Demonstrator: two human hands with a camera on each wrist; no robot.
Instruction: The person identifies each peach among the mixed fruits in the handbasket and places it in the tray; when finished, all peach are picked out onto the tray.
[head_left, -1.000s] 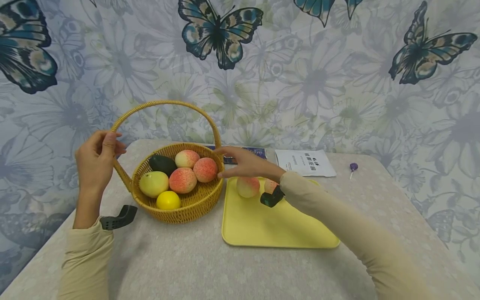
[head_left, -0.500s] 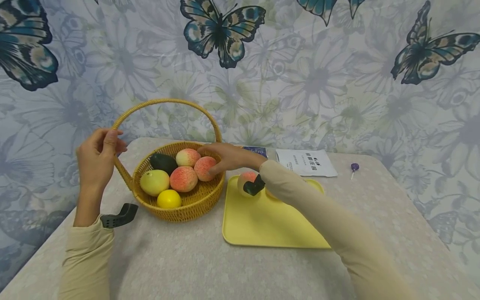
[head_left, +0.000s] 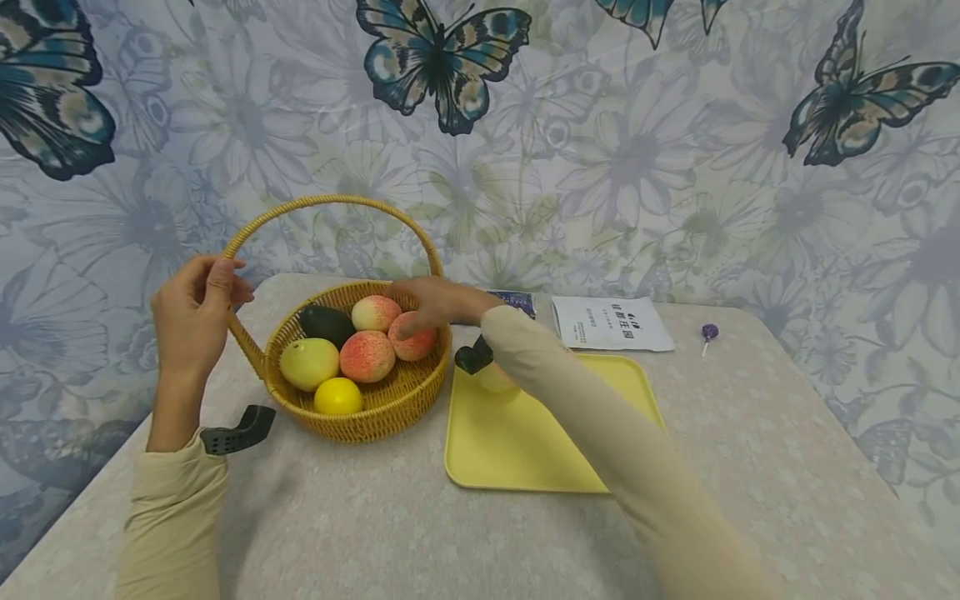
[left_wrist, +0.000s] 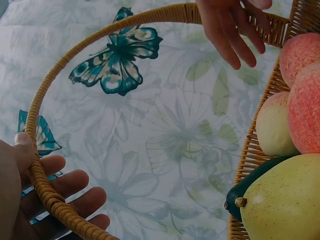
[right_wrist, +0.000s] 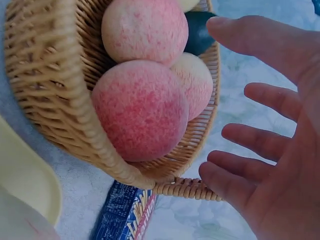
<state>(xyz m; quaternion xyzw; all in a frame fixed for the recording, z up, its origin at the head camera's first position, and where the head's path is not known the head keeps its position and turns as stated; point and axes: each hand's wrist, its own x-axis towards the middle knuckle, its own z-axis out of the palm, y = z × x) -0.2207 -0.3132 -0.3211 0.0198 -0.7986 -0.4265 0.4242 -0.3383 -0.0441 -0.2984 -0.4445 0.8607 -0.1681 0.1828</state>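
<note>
My spread right hand [head_left: 435, 302] has moved over the basket [head_left: 405, 414], peaches [head_left: 366, 357] within reach; my left hand [head_left: 197, 312] grips the handle [head_left: 330, 199].

So the whole back wall [head_left: 570, 183] is done in this pale grey-blue print, all big washed-out flowers with touches of soft green. Chunky teal, black and cream butterflies on top: one upper left [head_left: 56, 92], one top centre [head_left: 447, 67], one upper right [head_left: 862, 83], plus another cut off by the top edge. Below, a light greyish-beige mottled table [head_left: 360, 525] fills the lower frame, its far edge against the wall. Lighting's soft, kinda dim.
</note>
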